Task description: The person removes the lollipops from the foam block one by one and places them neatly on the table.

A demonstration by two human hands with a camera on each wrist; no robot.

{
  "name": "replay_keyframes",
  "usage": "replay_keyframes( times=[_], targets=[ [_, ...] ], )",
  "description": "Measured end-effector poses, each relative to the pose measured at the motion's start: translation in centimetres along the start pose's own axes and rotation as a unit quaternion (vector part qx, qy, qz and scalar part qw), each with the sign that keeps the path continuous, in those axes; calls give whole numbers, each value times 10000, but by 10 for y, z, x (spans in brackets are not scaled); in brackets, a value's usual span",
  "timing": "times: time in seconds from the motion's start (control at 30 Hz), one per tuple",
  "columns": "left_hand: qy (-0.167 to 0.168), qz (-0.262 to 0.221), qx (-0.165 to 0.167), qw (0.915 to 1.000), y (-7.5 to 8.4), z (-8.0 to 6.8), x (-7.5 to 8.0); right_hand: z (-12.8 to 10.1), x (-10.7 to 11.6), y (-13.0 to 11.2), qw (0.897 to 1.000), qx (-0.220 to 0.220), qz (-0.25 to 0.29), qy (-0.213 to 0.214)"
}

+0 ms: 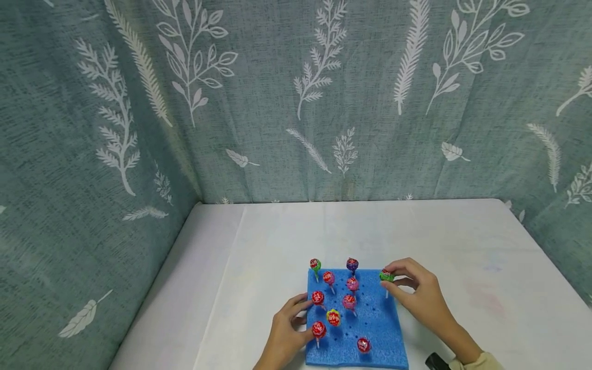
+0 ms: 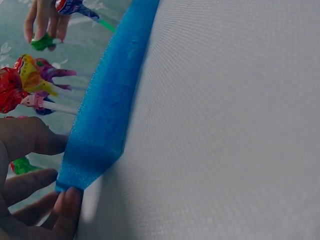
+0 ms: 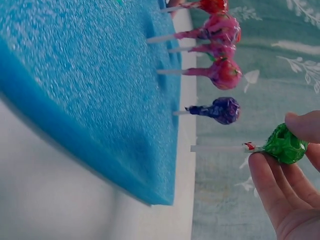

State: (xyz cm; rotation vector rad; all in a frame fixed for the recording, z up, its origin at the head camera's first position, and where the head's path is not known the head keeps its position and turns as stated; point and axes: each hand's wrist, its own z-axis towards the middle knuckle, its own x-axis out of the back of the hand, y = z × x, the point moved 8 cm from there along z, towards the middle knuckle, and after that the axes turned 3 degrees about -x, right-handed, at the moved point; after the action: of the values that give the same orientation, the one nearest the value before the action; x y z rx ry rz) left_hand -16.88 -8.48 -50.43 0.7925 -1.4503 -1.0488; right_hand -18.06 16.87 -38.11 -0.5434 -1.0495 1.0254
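A blue foam board [image 1: 370,329] with rows of holes lies on the white table, and several wrapped lollipops stand in it, such as a purple one [image 1: 352,264] and a yellow one [image 1: 333,317]. My right hand [image 1: 389,281] pinches a green lollipop [image 1: 386,276] by its head at the board's far right corner. In the right wrist view that green lollipop [image 3: 284,145] sits between thumb and fingers [image 3: 272,187], its stick pointing at the foam [image 3: 85,75]. My left hand [image 1: 304,318] rests against the board's left edge [image 2: 107,100], beside two red lollipops [image 1: 318,329].
The white table [image 1: 462,241] stretches beyond and beside the board. A grey-green curtain [image 1: 296,103] with a leaf print closes off the back and left. A small dark object [image 1: 435,361] lies by my right sleeve.
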Motion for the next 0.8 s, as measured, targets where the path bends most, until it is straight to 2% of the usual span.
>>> replay_keyframes(
  times=[0.27,0.53,0.8],
  targets=[
    [-6,28,124,9999,-1,-1,0,4,8,0,10000,50,-11,44],
    [-22,65,210,9998,-3,0,-1,4,11,36,9998,13,-126,136],
    [-10,-49,255,9997,-3,0,-1,7,18,42,9995,-20,-266,167]
  ],
)
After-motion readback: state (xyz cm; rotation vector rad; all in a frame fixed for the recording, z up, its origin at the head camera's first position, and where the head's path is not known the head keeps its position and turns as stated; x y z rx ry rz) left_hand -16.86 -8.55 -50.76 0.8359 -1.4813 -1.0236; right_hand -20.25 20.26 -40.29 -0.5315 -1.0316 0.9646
